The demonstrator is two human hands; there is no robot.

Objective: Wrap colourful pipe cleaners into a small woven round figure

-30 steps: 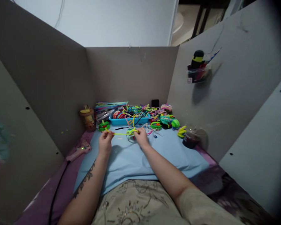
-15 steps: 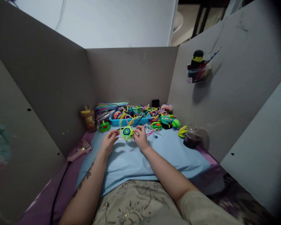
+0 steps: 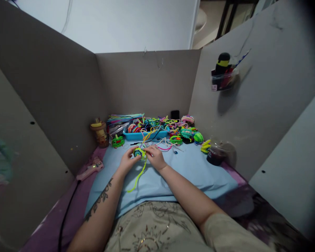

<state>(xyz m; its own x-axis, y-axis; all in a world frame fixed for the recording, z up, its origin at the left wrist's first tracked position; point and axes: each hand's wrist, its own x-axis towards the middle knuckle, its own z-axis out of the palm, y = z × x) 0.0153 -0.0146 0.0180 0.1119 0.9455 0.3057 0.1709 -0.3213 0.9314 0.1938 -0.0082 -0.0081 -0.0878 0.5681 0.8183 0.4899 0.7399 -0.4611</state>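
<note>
Between my two hands is a small coiled pipe-cleaner piece, yellow-green outside with teal and dark blue within. My left hand grips its left edge between thumb and fingers. At the right edge, my right hand pinches the yellow-green pipe cleaner. A loose yellow-green pipe-cleaner tail hangs down toward me over the blue cloth. The fingers cover part of the coil's rim.
Behind my hands, a blue tray holds tangled pipe cleaners. A green pipe-cleaner figure and a brown cup stand left. The pink glue gun trails a black cord. At right is a dark-filled cup. Grey panels surround the table.
My left hand has closed on the coil, which has shifted left and tilted. The yellow-green tail now hangs toward me; earlier it looped around and above the coil.
</note>
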